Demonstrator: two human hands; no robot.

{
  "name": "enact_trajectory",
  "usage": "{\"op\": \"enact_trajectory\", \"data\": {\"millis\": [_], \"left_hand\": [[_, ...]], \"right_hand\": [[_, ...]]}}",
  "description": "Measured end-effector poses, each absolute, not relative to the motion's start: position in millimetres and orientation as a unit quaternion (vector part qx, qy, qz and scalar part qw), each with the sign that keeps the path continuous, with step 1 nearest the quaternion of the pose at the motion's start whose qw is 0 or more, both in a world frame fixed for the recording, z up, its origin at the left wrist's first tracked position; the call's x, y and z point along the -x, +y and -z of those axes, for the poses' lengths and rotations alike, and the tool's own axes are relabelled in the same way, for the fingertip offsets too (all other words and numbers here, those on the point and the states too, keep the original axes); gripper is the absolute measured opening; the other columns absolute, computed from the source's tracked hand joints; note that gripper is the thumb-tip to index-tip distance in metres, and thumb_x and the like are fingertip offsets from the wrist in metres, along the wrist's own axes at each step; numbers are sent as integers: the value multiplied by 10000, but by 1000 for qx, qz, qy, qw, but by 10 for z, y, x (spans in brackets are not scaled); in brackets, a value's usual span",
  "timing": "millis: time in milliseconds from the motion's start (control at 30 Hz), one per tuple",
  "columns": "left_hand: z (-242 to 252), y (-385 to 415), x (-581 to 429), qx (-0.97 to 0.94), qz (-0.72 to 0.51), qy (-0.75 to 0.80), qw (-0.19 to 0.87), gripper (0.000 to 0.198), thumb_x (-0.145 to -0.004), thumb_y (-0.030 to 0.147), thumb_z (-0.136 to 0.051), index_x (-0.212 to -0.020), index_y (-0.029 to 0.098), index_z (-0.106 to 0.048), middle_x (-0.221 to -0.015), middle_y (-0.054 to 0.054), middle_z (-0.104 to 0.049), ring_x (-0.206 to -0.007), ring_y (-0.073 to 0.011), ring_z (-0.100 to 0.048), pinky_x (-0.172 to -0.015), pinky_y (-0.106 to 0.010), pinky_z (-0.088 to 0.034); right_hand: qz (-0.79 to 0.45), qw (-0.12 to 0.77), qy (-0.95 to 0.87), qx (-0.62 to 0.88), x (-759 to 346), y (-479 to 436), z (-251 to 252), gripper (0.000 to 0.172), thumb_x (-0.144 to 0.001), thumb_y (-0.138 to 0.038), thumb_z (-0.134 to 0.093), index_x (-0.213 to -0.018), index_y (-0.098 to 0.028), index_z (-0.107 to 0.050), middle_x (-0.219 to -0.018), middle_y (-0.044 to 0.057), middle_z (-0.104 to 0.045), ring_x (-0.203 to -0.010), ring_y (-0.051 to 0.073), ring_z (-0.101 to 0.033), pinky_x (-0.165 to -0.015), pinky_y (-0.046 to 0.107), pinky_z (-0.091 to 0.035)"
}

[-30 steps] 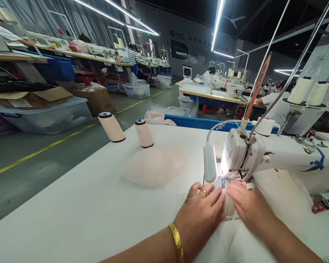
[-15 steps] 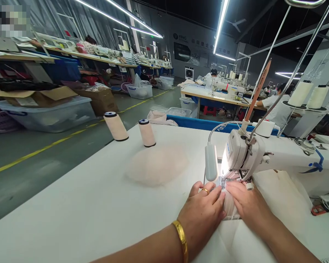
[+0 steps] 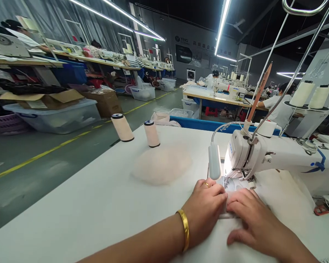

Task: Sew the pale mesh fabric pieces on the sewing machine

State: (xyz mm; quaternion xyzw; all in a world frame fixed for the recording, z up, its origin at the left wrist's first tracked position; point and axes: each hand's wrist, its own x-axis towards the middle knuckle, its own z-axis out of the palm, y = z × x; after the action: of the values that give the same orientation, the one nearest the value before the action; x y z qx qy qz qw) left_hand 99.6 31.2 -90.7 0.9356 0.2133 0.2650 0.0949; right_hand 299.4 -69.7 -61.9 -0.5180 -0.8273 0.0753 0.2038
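A white sewing machine (image 3: pixel 242 153) stands at the right, its lit needle area just beyond my fingertips. My left hand (image 3: pixel 205 208), with a gold ring and bangle, has its fingers curled together on pale sheer fabric (image 3: pixel 227 215) in front of the presser foot. My right hand (image 3: pixel 253 215) rests on the right side of that fabric, fingers forward and thumb spread away from them. Part of the fabric is hidden under both hands. To the left, a separate sheer pale piece of fabric (image 3: pixel 163 166) lies flat on the white table (image 3: pixel 104 215).
Two peach thread cones (image 3: pixel 122 128) stand at the table's far left edge. A small lamp (image 3: pixel 214 160) hangs left of the needle. Behind the machine head rises a brown pointed stick (image 3: pixel 260 91). Plastic bins (image 3: pixel 57 115) sit on the floor; co-workers sit farther back.
My right hand has drawn back from the presser foot and its thumb has spread out. My left fingers have curled in closer. The view has shifted slightly.
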Motion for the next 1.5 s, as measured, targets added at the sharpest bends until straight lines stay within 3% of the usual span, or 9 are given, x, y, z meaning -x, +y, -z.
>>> {"op": "enact_trajectory", "data": {"millis": [33,100,200,333,600,933,1267,1400,1500], "left_hand": [[882,329,-984,-937,-257,212,109,248,-851,79,-561,-970,244,-704,-994,-36,-705,-957,-241,-593,-865,-416,-384],[845,369,-983,-936,-243,218,131,355,-785,73,-569,-1052,259,-712,-1021,-35,-695,-967,-246,-590,-859,-406,-393],[837,436,-1035,-930,-240,232,152,348,-734,113,-607,-1028,263,-717,-990,-27,-677,-941,-251,-581,-817,-385,-405],[867,514,-1123,-922,-252,244,164,61,-807,168,-665,-821,223,-686,-877,-14,-649,-872,-230,-576,-754,-351,-415],[822,496,-1086,-932,-273,199,127,208,-907,95,-611,-772,216,-715,-864,-13,-709,-849,-211,-604,-785,-370,-400],[802,339,-884,-941,-303,120,92,159,-922,113,-666,-865,242,-740,-853,25,-758,-882,-193,-600,-862,-384,-317],[925,459,-941,-941,-313,114,59,142,-878,112,-644,-849,229,-720,-840,15,-762,-829,-194,-590,-849,-404,-297],[846,457,-933,-944,-297,131,58,132,-920,125,-634,-868,216,-715,-917,3,-775,-860,-198,-616,-868,-406,-297],[787,438,-926,-943,-298,133,63,166,-957,126,-607,-853,210,-706,-923,4,-779,-860,-195,-621,-876,-404,-296]], "right_hand": [[-71,206,-826,520,-3003,-690,623,128,-1030,-349,-634,-963,-250,-590,-1019,23,-684,-952,234,-606,-859,377,-501],[-66,225,-815,530,-3031,-650,656,187,-1088,-235,-458,-943,-247,-575,-937,24,-675,-866,220,-604,-811,366,-489],[-79,283,-773,563,-3059,-578,702,255,-1106,-244,-372,-985,-255,-597,-933,34,-699,-830,220,-625,-777,354,-485],[-117,323,-715,609,-3038,-528,714,314,-1116,-317,-351,-984,-247,-627,-925,46,-724,-821,228,-649,-749,335,-487],[-119,268,-788,542,-3048,-544,690,351,-1135,-340,-284,-925,-251,-550,-903,27,-690,-807,209,-623,-847,353,-461],[-87,196,-843,494,-3017,-719,573,332,-1110,-480,-429,-897,-232,-481,-838,-2,-600,-770,197,-522,-813,345,-403],[-64,190,-831,519,-3025,-680,644,198,-1079,-338,-527,-919,-224,-501,-931,23,-659,-845,227,-553,-797,356,-408],[-51,189,-834,516,-3032,-655,669,48,-1072,-266,-548,-1054,-223,-562,-1062,46,-692,-945,251,-612,-831,379,-429],[-44,189,-835,514,-3036,-642,688,71,-1065,-243,-568,-1133,-228,-585,-1125,48,-699,-992,262,-625,-845,393,-445]]}}
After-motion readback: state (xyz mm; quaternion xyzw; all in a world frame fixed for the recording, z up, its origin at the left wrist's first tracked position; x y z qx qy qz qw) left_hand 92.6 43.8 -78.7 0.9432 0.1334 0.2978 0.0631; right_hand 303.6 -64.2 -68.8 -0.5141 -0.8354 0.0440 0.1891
